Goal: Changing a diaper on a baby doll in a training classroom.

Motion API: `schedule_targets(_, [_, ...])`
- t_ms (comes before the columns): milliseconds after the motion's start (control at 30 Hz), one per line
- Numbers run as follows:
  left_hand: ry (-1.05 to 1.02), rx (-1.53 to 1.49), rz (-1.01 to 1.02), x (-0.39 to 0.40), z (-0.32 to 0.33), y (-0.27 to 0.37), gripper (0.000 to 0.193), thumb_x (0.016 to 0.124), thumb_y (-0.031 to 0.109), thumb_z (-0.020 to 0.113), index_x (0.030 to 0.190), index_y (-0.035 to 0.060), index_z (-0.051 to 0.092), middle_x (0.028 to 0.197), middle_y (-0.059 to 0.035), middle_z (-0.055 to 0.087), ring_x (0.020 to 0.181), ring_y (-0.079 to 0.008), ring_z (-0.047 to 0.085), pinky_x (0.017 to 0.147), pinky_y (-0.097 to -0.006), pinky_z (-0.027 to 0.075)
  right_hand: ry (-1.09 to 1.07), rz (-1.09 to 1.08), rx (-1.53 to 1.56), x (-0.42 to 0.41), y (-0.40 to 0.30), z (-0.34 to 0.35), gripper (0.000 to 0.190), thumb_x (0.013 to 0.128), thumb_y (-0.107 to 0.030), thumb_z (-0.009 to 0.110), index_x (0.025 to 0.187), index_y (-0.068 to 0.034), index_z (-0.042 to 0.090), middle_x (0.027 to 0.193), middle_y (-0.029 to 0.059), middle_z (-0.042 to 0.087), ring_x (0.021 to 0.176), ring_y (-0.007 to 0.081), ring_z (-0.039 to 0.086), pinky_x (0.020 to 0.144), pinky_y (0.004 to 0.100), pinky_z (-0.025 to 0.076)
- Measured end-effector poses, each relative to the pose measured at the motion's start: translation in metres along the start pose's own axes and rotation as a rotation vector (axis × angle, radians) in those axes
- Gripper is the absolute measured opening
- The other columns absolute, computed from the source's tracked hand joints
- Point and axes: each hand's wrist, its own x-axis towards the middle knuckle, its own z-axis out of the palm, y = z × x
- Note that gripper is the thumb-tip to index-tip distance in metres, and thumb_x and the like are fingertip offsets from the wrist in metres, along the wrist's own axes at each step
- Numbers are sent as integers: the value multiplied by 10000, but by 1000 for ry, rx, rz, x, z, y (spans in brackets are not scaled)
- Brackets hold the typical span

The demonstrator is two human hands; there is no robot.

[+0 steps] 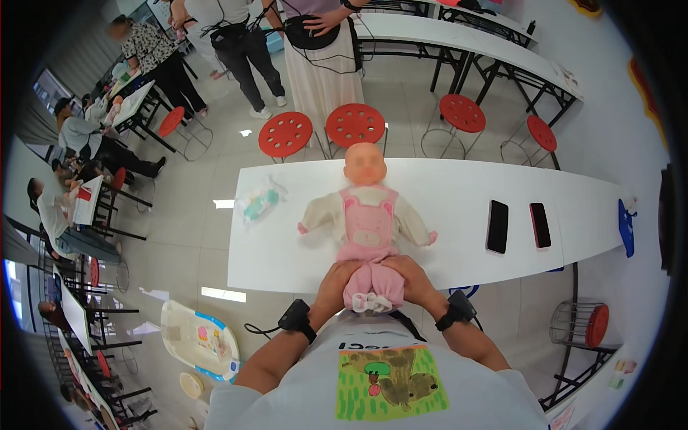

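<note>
A baby doll lies on its back on the white table, head at the far side and legs towards me. It wears a cream long-sleeved top and pink bib overalls with a bear face on the chest. Its arms are spread outwards, and white frilled cuffs show at the leg ends, by the table's near edge. My left hand grips the overalls at the hip on the left side. On the opposite hip is my right hand, thumb on top of the pink cloth. Both hands' fingertips are partly hidden.
A clear plastic bag with teal items lies at the table's left. Two phones rest on the right. Red stools stand beyond the far edge, with people behind them. A baby bathtub sits on the floor at lower left.
</note>
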Motion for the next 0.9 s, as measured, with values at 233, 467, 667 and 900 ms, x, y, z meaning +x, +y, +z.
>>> schedule_targets(233, [-55,143,105,-15,18,-26,480,762,121,642,1228,32,576,1269,-139,611,1210,-343,546,1067,-422,421,-47,-138,-213,-17,22,13,526,718,-225,758,1208,-92,622,1243,108,622,1143,333,576,996,432,454])
schedule_targets(467, [-51,159,105,-19,20,-29,484,775,118,624,1249,36,569,1305,-133,597,1247,-336,528,1088,-421,406,-48,-129,-227,-20,23,15,531,720,-203,753,1219,-85,615,1244,114,616,1156,337,566,1007,428,452])
schedule_targets(667, [-34,199,167,-21,18,-26,499,778,126,625,1264,34,565,1314,-142,584,1248,-337,529,1077,-425,416,-48,-131,-239,-22,19,12,529,722,-195,751,1219,-80,615,1262,128,606,1176,340,560,1027,423,449])
schedule_targets(900, [-34,317,275,-30,13,-23,506,806,97,598,1306,34,554,1351,-148,559,1268,-334,520,1031,-427,434,-35,-249,-329,-24,9,7,528,714,-166,726,1222,-72,616,1284,145,594,1188,365,558,1018,433,477])
